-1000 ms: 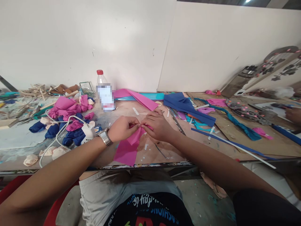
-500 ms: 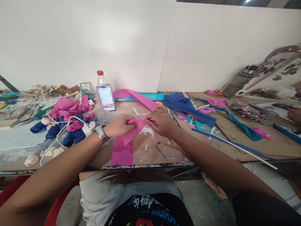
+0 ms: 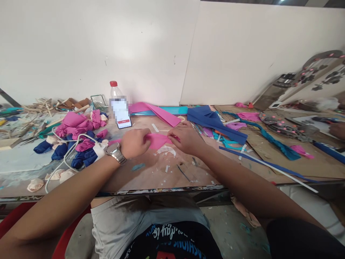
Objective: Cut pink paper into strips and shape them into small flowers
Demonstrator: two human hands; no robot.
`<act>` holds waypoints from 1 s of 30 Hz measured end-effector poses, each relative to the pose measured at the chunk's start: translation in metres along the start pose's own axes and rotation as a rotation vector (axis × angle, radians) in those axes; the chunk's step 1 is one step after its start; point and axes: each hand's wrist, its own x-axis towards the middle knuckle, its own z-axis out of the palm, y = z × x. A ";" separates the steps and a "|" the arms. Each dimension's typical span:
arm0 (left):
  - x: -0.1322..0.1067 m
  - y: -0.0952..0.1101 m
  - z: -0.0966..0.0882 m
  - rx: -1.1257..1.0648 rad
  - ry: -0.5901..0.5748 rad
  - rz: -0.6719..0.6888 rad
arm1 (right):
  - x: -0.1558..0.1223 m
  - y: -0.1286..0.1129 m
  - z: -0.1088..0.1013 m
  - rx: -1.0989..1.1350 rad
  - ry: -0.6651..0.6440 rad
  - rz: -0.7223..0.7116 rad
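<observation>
A pink strip of crepe paper or thin cloth [image 3: 157, 141] stretches between my two hands, just above the table. My left hand [image 3: 136, 142], with a metal watch on its wrist, is closed on the strip's left part; a bit of pink shows beyond it near the white plug. Fingers of my right hand [image 3: 183, 138] pinch the other end, where the strip looks gathered. Behind my right hand lies another folded pink strip [image 3: 164, 116]. Beside it are a tape roll [image 3: 182, 118] and a folded dark blue piece [image 3: 215, 124].
Pink and blue crumpled bundles [image 3: 77, 126] lie at left with a white cable [image 3: 66, 156]. A phone [image 3: 122, 113] leans against a red-capped bottle [image 3: 114, 88]. At right are a teal strip [image 3: 269, 138], a white stick [image 3: 280, 171] and another person's hand [image 3: 336, 130].
My left hand has turned and shifted slightly. The loose pink end that hung toward the table's front edge has swung up and left, baring the tabletop there. My right hand stays nearly still.
</observation>
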 end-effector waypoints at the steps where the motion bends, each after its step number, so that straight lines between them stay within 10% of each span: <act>1: -0.001 0.002 0.000 -0.050 -0.024 0.034 | 0.000 -0.003 0.001 0.011 -0.018 -0.023; 30: -0.007 0.010 0.002 -0.189 -0.150 0.202 | -0.002 -0.016 0.004 0.026 0.078 -0.140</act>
